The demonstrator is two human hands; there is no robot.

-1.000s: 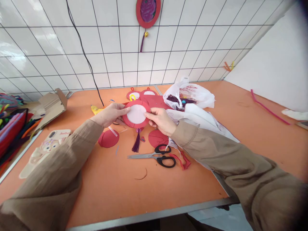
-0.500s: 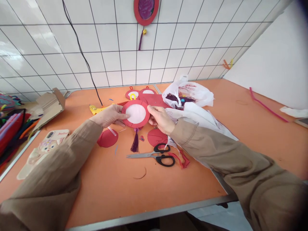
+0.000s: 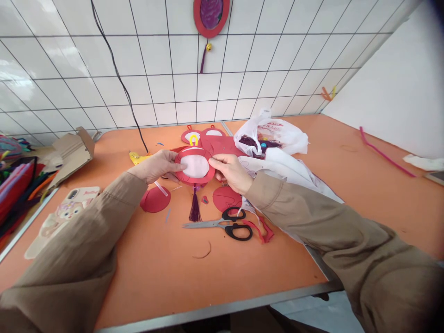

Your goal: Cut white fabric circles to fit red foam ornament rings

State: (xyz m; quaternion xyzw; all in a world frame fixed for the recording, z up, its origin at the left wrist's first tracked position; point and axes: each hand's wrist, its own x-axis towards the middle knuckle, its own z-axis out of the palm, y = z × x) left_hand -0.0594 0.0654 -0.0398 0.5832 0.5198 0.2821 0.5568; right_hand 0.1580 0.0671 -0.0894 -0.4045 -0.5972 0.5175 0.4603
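Between my hands is a round red ornament (image 3: 194,165) with a white centre, a yellow loop on top and a purple tassel (image 3: 195,206) hanging below. My left hand (image 3: 160,166) grips its left edge, thumb on the white face and fingers behind. At the right edge, my right hand (image 3: 231,172) pinches the red rim between thumb and fingers. A white gap shows along the top of the rim. Black-handled scissors (image 3: 222,224) lie on the table under the ornament, blades to the left. Red discs (image 3: 156,200) lie beneath both hands.
A white plastic bag (image 3: 291,134) with dark tassels stands at the back right. Behind my left hand lies a yellow glue gun (image 3: 138,158) with a cord. A phone (image 3: 69,203) rests at the left by cardboard (image 3: 74,155). Red scraps (image 3: 263,231) sit beside the scissors.
The ornament has tipped and its rim has parted from the white centre at the top. My right thumb has shifted slightly left along the rim. Both hands keep hold.
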